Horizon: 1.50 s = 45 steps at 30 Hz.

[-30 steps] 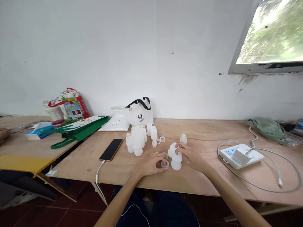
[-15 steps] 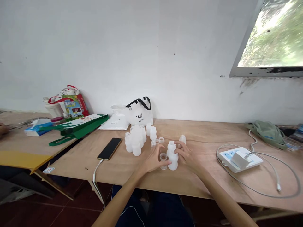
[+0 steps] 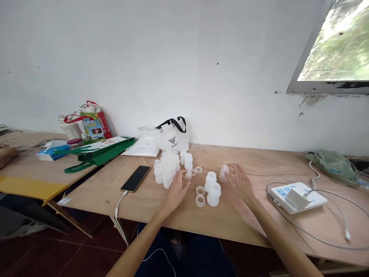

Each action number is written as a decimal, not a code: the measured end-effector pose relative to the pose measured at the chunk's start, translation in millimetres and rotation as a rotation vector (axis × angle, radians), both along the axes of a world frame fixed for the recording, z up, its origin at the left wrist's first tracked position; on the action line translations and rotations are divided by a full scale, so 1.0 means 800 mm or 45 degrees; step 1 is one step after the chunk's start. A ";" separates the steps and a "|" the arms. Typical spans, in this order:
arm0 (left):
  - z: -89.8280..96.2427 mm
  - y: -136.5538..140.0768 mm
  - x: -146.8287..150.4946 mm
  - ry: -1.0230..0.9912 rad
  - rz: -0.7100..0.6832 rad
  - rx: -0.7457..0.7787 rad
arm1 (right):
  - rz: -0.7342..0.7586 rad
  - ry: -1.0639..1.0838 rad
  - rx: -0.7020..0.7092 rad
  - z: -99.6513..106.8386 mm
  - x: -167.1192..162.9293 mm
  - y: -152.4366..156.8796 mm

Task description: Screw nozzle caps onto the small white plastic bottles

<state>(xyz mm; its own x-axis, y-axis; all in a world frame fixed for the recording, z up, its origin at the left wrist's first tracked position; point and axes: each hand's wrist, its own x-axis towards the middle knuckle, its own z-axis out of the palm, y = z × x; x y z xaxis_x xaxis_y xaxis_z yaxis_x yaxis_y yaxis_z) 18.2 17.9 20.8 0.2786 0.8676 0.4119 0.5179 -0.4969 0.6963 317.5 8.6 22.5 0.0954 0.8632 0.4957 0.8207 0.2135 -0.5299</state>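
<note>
Two white, frosted, waisted plastic bottles without caps, a rear bottle (image 3: 210,181) and a front bottle (image 3: 213,194), stand upright in front of me. Left of them lie two clear plastic rings, one (image 3: 200,190) behind the other (image 3: 200,201). My left hand (image 3: 176,192) is open, its fingertips beside a small stack of clear rings (image 3: 188,175). At the right, my open right hand (image 3: 240,184) reaches to a ribbed clear stack of caps or cups (image 3: 223,173), fingertips at its right side. Whether they touch it is unclear.
A cluster of similar white bottles (image 3: 167,169) stands left of my left hand. Beyond are a phone (image 3: 135,178) on a cable, a white bag (image 3: 173,140) and a green bag (image 3: 100,154). A white power strip (image 3: 296,197) with looped cable lies right. Another person's hand (image 3: 7,154) shows far left.
Both hands have let go of the bottles and rings in the middle and moved apart. My left hand went left toward the small rings, my right toward the clear stack. The view shifted slightly.
</note>
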 end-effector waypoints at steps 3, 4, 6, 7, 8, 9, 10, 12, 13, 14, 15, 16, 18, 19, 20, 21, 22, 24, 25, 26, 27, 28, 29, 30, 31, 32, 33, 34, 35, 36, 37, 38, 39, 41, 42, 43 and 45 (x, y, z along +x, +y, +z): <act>-0.028 0.016 0.012 -0.036 0.146 0.009 | -0.041 0.081 -0.174 -0.017 0.008 0.025; -0.036 0.023 0.016 -0.035 0.168 0.007 | -0.040 0.099 -0.199 -0.024 0.010 0.032; -0.048 0.036 0.024 -0.020 0.171 -0.018 | -0.028 0.132 -0.219 -0.036 0.012 0.042; -0.052 0.043 0.027 -0.008 0.166 -0.035 | -0.019 0.149 -0.223 -0.040 0.013 0.045; -0.054 0.049 0.028 0.008 0.157 -0.050 | -0.005 0.164 -0.222 -0.044 0.014 0.047; -0.056 0.055 0.029 0.024 0.148 -0.058 | 0.007 0.180 -0.215 -0.047 0.015 0.048; -0.056 0.059 0.028 0.038 0.136 -0.057 | 0.016 0.194 -0.203 -0.050 0.016 0.048; -0.058 0.067 0.025 0.059 0.105 -0.031 | 0.039 0.223 -0.177 -0.053 0.016 0.049; -0.059 0.069 0.023 0.062 0.092 -0.015 | 0.047 0.239 -0.167 -0.054 0.017 0.049; -0.060 0.071 0.021 0.064 0.083 -0.001 | 0.052 0.253 -0.158 -0.056 0.017 0.049; -0.061 0.072 0.020 0.068 0.078 0.011 | 0.055 0.266 -0.151 -0.057 0.017 0.049; -0.062 0.073 0.018 0.076 0.075 0.023 | 0.055 0.278 -0.144 -0.058 0.016 0.049; -0.064 0.073 0.016 0.096 0.067 0.046 | 0.043 0.300 -0.128 -0.058 0.016 0.048; -0.064 0.073 0.016 0.104 0.067 0.057 | 0.037 0.308 -0.119 -0.058 0.015 0.048; -0.063 0.072 0.016 0.109 0.072 0.064 | 0.028 0.313 -0.110 -0.057 0.014 0.047; -0.062 0.072 0.016 0.114 0.082 0.066 | 0.013 0.315 -0.099 -0.056 0.014 0.047; -0.061 0.071 0.017 0.123 0.092 0.064 | -0.004 0.314 -0.089 -0.055 0.013 0.046; -0.057 0.069 0.018 0.156 0.113 0.055 | -0.038 0.323 -0.050 -0.050 0.011 0.043; -0.055 0.068 0.019 0.179 0.124 0.047 | -0.047 0.335 -0.022 -0.046 0.010 0.042; -0.053 0.067 0.020 0.202 0.134 0.039 | -0.049 0.353 0.009 -0.042 0.009 0.040; -0.052 0.067 0.021 0.220 0.143 0.032 | -0.049 0.373 0.043 -0.037 0.009 0.037; -0.051 0.066 0.021 0.233 0.151 0.025 | -0.051 0.398 0.077 -0.031 0.008 0.032; -0.050 0.066 0.021 0.241 0.154 0.021 | -0.059 0.427 0.108 -0.025 0.009 0.027; -0.049 0.066 0.021 0.247 0.151 0.020 | -0.068 0.458 0.133 -0.019 0.009 0.020; -0.049 0.065 0.021 0.253 0.148 0.018 | -0.078 0.491 0.152 -0.014 0.011 0.012; -0.048 0.065 0.021 0.259 0.147 0.017 | -0.078 0.515 0.153 -0.011 0.012 0.003; -0.048 0.065 0.020 0.263 0.150 0.017 | -0.068 0.525 0.135 -0.010 0.013 -0.008; -0.048 0.065 0.020 0.265 0.150 0.022 | -0.053 0.516 0.094 -0.011 0.014 -0.018; -0.048 0.065 0.020 0.263 0.153 0.035 | -0.034 0.489 0.030 -0.014 0.015 -0.028; -0.048 0.065 0.020 0.258 0.153 0.051 | -0.019 0.458 -0.035 -0.019 0.016 -0.037; -0.048 0.065 0.021 0.249 0.151 0.067 | -0.006 0.429 -0.104 -0.025 0.017 -0.045; -0.048 0.065 0.021 0.239 0.146 0.080 | 0.020 0.407 -0.167 -0.032 0.017 -0.051; -0.047 0.065 0.022 0.232 0.142 0.084 | 0.055 0.396 -0.218 -0.039 0.018 -0.055; -0.046 0.065 0.023 0.232 0.140 0.075 | 0.100 0.402 -0.284 -0.051 0.019 -0.059; -0.045 0.065 0.023 0.238 0.140 0.064 | 0.104 0.417 -0.301 -0.054 0.018 -0.058; -0.044 0.065 0.023 0.245 0.145 0.051 | 0.098 0.432 -0.306 -0.057 0.018 -0.057; -0.042 0.065 0.023 0.252 0.157 0.029 | 0.103 0.445 -0.287 -0.058 0.017 -0.055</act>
<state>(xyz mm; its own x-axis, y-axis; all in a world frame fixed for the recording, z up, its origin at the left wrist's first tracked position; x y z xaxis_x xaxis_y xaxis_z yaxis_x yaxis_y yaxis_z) 36.8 70.1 -12.8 0.2484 0.8911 0.3797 0.7011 -0.4359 0.5643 330.8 -35.4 -23.8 0.1515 0.9580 0.2433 0.5686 0.1169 -0.8143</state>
